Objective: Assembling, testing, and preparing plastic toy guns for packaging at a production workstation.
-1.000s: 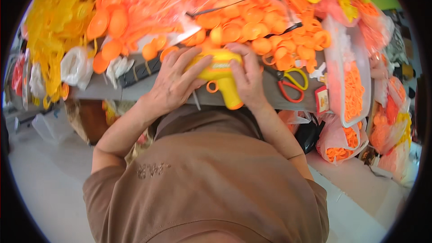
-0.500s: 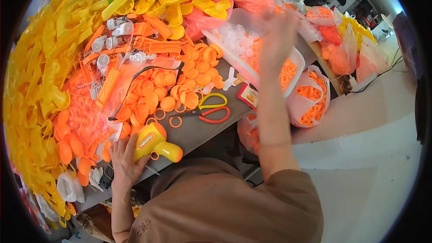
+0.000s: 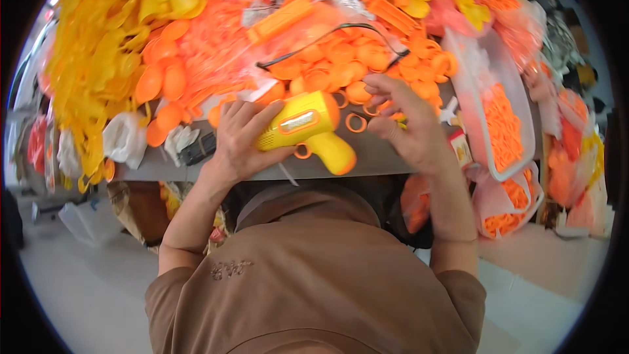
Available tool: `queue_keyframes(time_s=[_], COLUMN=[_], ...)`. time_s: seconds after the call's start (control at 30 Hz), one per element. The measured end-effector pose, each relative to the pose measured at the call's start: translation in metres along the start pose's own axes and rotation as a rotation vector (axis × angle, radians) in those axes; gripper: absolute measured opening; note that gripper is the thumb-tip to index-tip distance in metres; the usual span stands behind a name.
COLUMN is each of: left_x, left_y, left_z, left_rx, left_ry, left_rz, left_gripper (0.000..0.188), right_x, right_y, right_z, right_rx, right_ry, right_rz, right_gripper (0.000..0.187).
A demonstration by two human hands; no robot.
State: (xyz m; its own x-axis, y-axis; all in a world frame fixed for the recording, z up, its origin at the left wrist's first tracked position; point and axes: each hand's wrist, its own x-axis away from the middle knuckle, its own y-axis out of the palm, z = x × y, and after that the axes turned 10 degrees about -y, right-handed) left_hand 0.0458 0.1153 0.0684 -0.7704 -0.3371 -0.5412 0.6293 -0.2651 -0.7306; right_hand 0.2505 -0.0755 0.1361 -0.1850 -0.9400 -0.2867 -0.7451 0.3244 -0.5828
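Note:
A yellow hair-dryer-shaped toy with orange ends lies at the table's front edge. My left hand grips its vented end, thumb below and fingers over the top. To its right, my right hand hovers over the table, fingers bent and apart, with nothing visible in them. An orange ring lies between that hand and the toy. The scissors are mostly hidden behind my right hand. Just beyond the toy is a pile of orange round caps, crossed by a thin black strip.
Yellow plastic parts heap up on the left. A white bin holding orange pieces stands at the right, with a filled bag below it. Nearer left are a crumpled white bag and a small dark object.
My right hand has come back from above the bin at the far right to beside the toy. My view has swung left. The left hand has kept its grip on the toy.

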Motion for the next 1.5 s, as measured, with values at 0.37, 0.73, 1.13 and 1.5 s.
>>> queue_keyframes(time_s=[0.37, 0.73, 1.13, 1.5], left_x=[0.032, 0.061, 0.209, 0.444], left_y=[-0.007, -0.053, -0.108, -0.11], left_z=[0.023, 0.02, -0.019, -0.164], left_rx=[0.087, 0.593, 1.286, 1.141], left_ry=[-0.082, -0.441, -1.331, -1.955], left_rz=[0.112, -0.55, -0.398, 0.887], left_gripper=[0.064, 0.067, 0.078, 0.039], right_x=[-0.002, -0.004, -0.026, 0.025], right_y=[0.08, 0.127, 0.195, 0.106], right_z=[0.006, -0.02, -0.028, 0.002], right_rx=[-0.62, -0.301, -0.227, -0.333], right_ry=[0.134, -0.225, -0.475, -0.146], right_rz=[0.023, -0.291, -0.482, -0.373], right_gripper=[0.059, 0.06, 0.058, 0.039])
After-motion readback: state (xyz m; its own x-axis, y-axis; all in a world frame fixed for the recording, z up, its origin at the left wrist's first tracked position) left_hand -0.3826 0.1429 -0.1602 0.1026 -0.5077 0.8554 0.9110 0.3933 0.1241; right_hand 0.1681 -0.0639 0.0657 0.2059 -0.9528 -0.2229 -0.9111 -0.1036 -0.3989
